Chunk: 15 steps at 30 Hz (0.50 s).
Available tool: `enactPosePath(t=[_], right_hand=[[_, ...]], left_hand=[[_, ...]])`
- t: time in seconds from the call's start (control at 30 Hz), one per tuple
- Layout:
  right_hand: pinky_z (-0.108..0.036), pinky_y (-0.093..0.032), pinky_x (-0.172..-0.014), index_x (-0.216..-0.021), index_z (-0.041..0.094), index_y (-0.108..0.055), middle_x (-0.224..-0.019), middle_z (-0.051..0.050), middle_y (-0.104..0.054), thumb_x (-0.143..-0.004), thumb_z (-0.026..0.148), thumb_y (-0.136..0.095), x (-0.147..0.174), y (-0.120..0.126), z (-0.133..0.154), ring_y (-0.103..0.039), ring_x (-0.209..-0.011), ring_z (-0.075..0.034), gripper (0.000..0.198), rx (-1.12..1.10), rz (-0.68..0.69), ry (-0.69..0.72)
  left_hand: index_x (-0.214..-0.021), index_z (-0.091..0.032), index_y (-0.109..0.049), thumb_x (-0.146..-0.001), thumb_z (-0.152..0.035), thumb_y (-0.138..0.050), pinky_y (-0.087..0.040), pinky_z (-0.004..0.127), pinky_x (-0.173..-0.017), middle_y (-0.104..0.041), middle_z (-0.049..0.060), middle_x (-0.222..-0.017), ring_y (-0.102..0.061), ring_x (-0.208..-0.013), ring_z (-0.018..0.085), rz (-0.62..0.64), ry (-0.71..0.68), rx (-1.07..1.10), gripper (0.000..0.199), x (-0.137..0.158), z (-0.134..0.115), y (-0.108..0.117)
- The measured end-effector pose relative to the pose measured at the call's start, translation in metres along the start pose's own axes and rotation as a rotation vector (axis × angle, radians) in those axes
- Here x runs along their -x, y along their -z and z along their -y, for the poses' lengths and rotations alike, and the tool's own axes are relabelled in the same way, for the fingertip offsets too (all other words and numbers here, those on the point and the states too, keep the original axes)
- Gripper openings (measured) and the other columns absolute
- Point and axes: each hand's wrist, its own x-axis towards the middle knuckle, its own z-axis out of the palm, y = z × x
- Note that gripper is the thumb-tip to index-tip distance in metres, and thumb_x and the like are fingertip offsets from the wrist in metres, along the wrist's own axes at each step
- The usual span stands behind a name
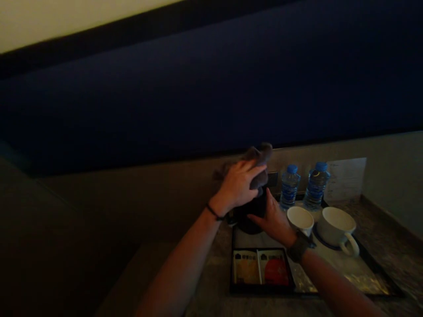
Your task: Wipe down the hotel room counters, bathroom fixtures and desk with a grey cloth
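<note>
My left hand (238, 184) presses a crumpled grey cloth (261, 178) against the top of a dark vessel, which looks like a black kettle (253, 209). Lower down, my right hand (273, 220) wraps around the kettle's right side, thumb toward me. The kettle stands at the tray's (333, 268) back left, its outline mostly lost in the dim light and behind my hands. Close to my right wrist is a small white cup (300, 216). A larger white mug (335, 224) sits to its right, handle toward me.
Two water bottles with blue caps, one on the left (290, 187) and one on the right (316, 186), stand behind the cups. A black box of sachets (261, 267) lies at the tray's front left. Against the wall leans a paper sheet (346, 178). A dark blue panel (198, 97) spans the wall above.
</note>
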Motion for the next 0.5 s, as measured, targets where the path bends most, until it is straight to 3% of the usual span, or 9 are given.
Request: enactPosePath(t=[0.07,0.17,0.23,0.33,0.43,0.5], right_hand=[[-0.053,-0.041,-0.108,-0.139,0.003,-0.03,-0.139,-0.027,-0.043,-0.073,0.042,-0.073,-0.008,-0.018,0.0,-0.041,-0.132,-0.036,0.088,-0.024,-0.051,-0.055],[-0.055,-0.039,-0.108,-0.137,0.003,-0.032,-0.139,-0.027,-0.042,-0.074,0.041,-0.071,-0.004,-0.032,-0.004,-0.04,-0.132,-0.037,0.083,0.034,-0.08,-0.087],[-0.054,-0.038,-0.109,-0.142,0.003,-0.025,-0.143,-0.027,-0.038,-0.075,0.041,-0.071,0.001,-0.033,-0.004,-0.037,-0.134,-0.036,0.089,0.07,-0.077,-0.096],[-0.05,-0.038,-0.11,-0.147,0.001,-0.017,-0.147,-0.026,-0.034,-0.076,0.039,-0.071,0.002,-0.031,-0.003,-0.034,-0.136,-0.035,0.096,0.087,-0.071,-0.109],[-0.049,-0.036,-0.112,-0.147,-0.002,-0.018,-0.148,-0.026,-0.032,-0.077,0.038,-0.071,-0.001,-0.028,-0.002,-0.032,-0.138,-0.035,0.096,0.095,-0.048,-0.128],[-0.047,-0.034,-0.114,-0.146,-0.004,-0.019,-0.149,-0.026,-0.032,-0.078,0.036,-0.071,0.0,-0.022,-0.003,-0.031,-0.138,-0.034,0.094,0.073,-0.012,-0.119]], left_hand=[[-0.125,-0.022,-0.062,-0.078,-0.026,-0.061,-0.048,0.038,-0.096,-0.064,0.007,-0.121,-0.06,-0.106,0.024,0.218,-0.028,0.07,0.048,-0.028,0.001,-0.037],[-0.124,-0.024,-0.063,-0.081,-0.029,-0.054,-0.049,0.037,-0.093,-0.065,0.006,-0.12,-0.062,-0.102,0.024,0.302,-0.014,0.096,0.044,-0.04,0.006,-0.067],[-0.124,-0.026,-0.064,-0.081,-0.029,-0.053,-0.049,0.038,-0.092,-0.065,0.006,-0.12,-0.063,-0.101,0.025,0.304,-0.013,0.089,0.045,-0.033,0.013,-0.063],[-0.12,-0.025,-0.067,-0.076,-0.024,-0.056,-0.049,0.036,-0.092,-0.066,0.005,-0.12,-0.063,-0.102,0.024,0.324,0.039,0.129,0.045,-0.011,0.031,-0.037],[-0.116,-0.02,-0.068,-0.072,-0.015,-0.055,-0.048,0.032,-0.093,-0.067,0.004,-0.119,-0.063,-0.103,0.022,0.284,0.168,0.276,0.046,0.019,0.064,-0.017],[-0.117,-0.016,-0.067,-0.072,-0.011,-0.054,-0.048,0.033,-0.094,-0.068,0.005,-0.117,-0.064,-0.101,0.021,0.236,0.31,0.365,0.047,0.042,0.09,-0.018]])
